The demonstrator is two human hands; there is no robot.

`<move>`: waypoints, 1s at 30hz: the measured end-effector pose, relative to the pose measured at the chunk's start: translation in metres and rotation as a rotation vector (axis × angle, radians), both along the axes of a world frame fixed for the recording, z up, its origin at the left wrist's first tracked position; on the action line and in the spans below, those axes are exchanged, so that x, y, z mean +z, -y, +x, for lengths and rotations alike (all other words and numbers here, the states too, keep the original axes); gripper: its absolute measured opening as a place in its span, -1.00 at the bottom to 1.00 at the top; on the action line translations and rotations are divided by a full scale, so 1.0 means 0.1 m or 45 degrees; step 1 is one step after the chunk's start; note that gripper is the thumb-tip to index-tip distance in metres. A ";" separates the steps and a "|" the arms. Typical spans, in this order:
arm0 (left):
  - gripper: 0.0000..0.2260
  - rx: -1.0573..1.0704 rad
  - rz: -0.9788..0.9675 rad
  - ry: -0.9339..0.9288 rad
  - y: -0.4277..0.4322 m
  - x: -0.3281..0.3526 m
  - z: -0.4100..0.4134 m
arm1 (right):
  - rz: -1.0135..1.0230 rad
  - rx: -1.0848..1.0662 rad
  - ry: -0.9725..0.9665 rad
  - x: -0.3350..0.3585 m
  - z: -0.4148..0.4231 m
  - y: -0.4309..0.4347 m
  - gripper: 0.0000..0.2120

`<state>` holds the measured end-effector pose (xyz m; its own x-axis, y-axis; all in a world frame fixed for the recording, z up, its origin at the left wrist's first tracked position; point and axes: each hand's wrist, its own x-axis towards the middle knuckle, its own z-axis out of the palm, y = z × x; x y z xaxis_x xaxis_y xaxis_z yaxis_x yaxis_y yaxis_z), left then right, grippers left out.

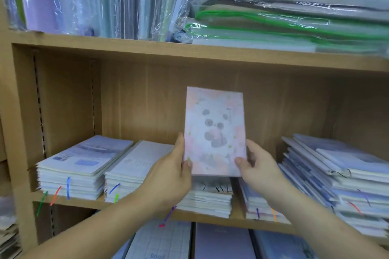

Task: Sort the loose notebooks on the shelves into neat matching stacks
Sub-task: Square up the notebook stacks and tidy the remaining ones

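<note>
Pink panda notebook [214, 130] is standing upright at frame centre, w/ left hand [168, 174] and right hand [259, 166] gripping its lower edges, thumbs in front, above the middle stack [208, 197] on the wooden shelf [237, 215].

The notebook [214, 130] stands upright between the left hand [168, 176] and right hand [259, 166], above the middle stack [210, 197], with more stacks [73, 174] on the shelf [84, 202] either side.

Holding a pink panda notebook [214, 132] upright, left hand [168, 174] and right hand [260, 167] gripping its lower side edges. Left of it, neat notebook stacks [84, 170]; right, a splayed stack [347, 183]; above, plastic-wrapped folders [284, 17].
</note>
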<state>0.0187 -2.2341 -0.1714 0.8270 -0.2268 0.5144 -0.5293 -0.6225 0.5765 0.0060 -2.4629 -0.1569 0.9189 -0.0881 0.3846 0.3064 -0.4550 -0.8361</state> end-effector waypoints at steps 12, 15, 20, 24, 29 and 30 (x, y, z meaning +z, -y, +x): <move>-0.80 -0.203 -0.595 -0.511 -0.15 0.06 -0.39 | -0.077 -0.055 -0.227 -0.01 -0.28 -0.15 -0.73; -0.69 -0.155 -0.687 -0.682 -0.35 0.06 -0.35 | -0.020 -0.029 -0.182 0.04 -0.27 -0.36 -0.78; -0.74 0.026 -0.630 -0.520 -0.79 0.11 -0.26 | 0.021 -0.008 -0.156 0.07 -0.10 -0.82 -0.77; -0.78 0.087 -0.666 -0.410 -1.15 0.20 -0.26 | 0.079 0.056 -0.190 0.05 0.01 -1.26 -0.79; -0.84 0.093 -0.661 -0.355 -1.26 0.13 -0.14 | 0.035 0.054 -0.236 0.05 0.10 -1.37 -0.75; -0.78 0.091 -0.653 -0.361 -1.21 0.09 -0.10 | 0.020 0.051 -0.245 0.07 0.09 -1.31 -0.75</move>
